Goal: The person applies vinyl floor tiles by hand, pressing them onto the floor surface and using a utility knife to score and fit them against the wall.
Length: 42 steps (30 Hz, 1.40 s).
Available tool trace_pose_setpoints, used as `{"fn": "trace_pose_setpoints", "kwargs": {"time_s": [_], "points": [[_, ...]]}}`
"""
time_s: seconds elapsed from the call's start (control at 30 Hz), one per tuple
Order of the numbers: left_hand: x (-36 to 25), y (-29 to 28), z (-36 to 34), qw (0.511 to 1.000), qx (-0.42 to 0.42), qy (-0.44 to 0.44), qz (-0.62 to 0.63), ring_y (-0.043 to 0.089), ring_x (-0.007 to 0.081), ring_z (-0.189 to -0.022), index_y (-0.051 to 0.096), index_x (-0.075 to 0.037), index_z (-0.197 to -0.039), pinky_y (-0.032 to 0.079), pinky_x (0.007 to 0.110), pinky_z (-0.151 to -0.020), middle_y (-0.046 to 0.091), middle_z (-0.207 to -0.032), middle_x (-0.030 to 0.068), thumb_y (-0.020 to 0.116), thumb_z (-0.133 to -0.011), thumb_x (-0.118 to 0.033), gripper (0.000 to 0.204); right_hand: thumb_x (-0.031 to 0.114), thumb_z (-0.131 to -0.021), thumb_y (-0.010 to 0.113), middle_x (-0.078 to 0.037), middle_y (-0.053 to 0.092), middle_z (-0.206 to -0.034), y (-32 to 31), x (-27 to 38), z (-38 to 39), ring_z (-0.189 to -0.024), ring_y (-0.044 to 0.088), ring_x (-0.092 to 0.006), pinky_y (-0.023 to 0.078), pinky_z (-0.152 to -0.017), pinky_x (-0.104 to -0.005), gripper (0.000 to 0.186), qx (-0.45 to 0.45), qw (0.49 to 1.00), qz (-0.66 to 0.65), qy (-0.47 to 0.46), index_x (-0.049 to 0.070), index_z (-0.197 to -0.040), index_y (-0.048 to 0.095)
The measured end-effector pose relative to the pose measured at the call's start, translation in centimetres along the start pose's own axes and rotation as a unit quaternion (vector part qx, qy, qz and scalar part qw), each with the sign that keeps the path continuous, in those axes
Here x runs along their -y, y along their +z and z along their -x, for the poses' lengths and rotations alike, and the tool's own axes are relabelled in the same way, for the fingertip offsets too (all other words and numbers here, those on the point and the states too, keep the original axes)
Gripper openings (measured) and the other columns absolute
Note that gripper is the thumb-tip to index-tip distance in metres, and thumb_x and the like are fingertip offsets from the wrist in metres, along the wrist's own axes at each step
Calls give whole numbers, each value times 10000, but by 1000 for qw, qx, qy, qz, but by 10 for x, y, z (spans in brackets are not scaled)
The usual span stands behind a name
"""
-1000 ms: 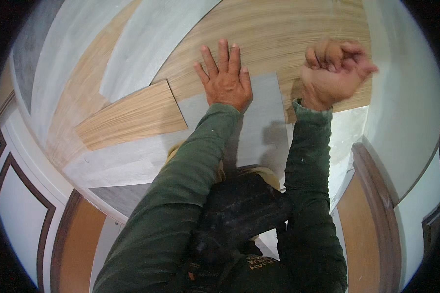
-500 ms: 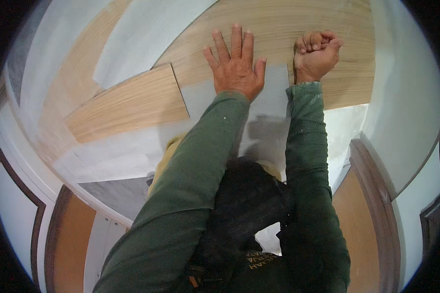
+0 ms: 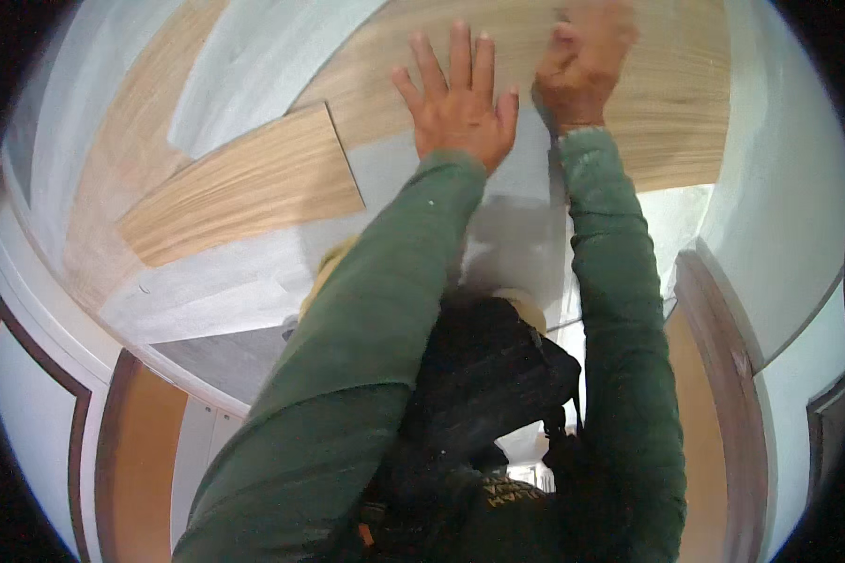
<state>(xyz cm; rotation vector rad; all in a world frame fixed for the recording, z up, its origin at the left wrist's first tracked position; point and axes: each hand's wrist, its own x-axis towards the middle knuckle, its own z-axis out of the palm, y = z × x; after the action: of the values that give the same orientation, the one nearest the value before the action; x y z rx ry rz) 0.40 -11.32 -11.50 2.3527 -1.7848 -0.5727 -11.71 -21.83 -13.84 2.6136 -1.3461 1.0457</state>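
Note:
My left hand (image 3: pixel 465 122) lies flat with its fingers spread, over the near edge of a light wood-grain plank (image 3: pixel 676 103). Part of its palm is over a pale grey strip (image 3: pixel 385 174) nearer to me. To its right, my right hand (image 3: pixel 587 70) is curled into a fist above the same plank, smeared by motion; nothing shows in it. A shorter wood-grain board (image 3: pixel 244 188) with a straight cut end rests left of my left hand, apart from it.
Pale sheeting (image 3: pixel 253 75) and a dusty tan strip (image 3: pixel 113 169) stretch away at the far left. A white wall (image 3: pixel 789 188) stands at the right. Brown-framed doorways (image 3: pixel 723 328) flank both sides. Dark grey flooring (image 3: pixel 221 361) shows at the lower left.
My right fist has swung away from me and slightly left, turning as it goes. My left hand stays spread on the plank, while the whole view has shifted slightly.

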Motion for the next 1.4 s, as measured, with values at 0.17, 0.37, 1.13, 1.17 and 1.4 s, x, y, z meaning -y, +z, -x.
{"fn": "trace_pose_setpoints", "kwargs": {"time_s": [0.17,0.37,1.13,1.17,1.4], "points": [[2,9,-5,999,-49,2,8,44,438,-1455,354,-155,-1473,28,665,-1118,162,-1601,68,466,-916,-432,633,155,-961,499,-225,494,-1335,16,16,-31,-1219,486,-412,391,-1045,-401,316,-60,974,-106,189,-41,-1206,540],[4,9,-4,998,-51,-1,37,24,428,-1460,347,-178,-1478,8,653,-1125,146,-1606,54,444,-922,-451,627,154,-1016,388,-187,520,-1326,8,0,-23,-1235,503,-295,401,-1059,-372,349,-113,908,-283,287,-72,-1248,517],[-6,2,-6,1000,-24,0,12,21,412,-1466,329,-127,-1489,-21,624,-1135,166,-1603,95,525,-870,-569,786,121,-935,522,-224,500,-1354,-15,-8,0,-1227,510,-390,403,-1045,-436,331,-11,961,-131,244,-43,-1223,534],[-2,4,-7,1000,-21,-1,-3,-19,402,-1467,300,-135,-1500,-41,615,-1138,139,-1608,85,505,-876,-584,795,99,-932,528,-201,520,-1332,-31,0,10,-1205,531,-352,432,-1013,-417,312,-29,932,-171,320,-41,-1210,539],[-1,10,-4,999,-33,4,-10,-18,395,-1472,321,-127,-1493,-44,616,-1135,132,-1612,68,523,-859,-613,823,107,-880,663,-154,623,-922,-137,23,143,-784,623,-179,557,-684,-298,301,-149,658,-125,728,-95,-1075,554]]}}
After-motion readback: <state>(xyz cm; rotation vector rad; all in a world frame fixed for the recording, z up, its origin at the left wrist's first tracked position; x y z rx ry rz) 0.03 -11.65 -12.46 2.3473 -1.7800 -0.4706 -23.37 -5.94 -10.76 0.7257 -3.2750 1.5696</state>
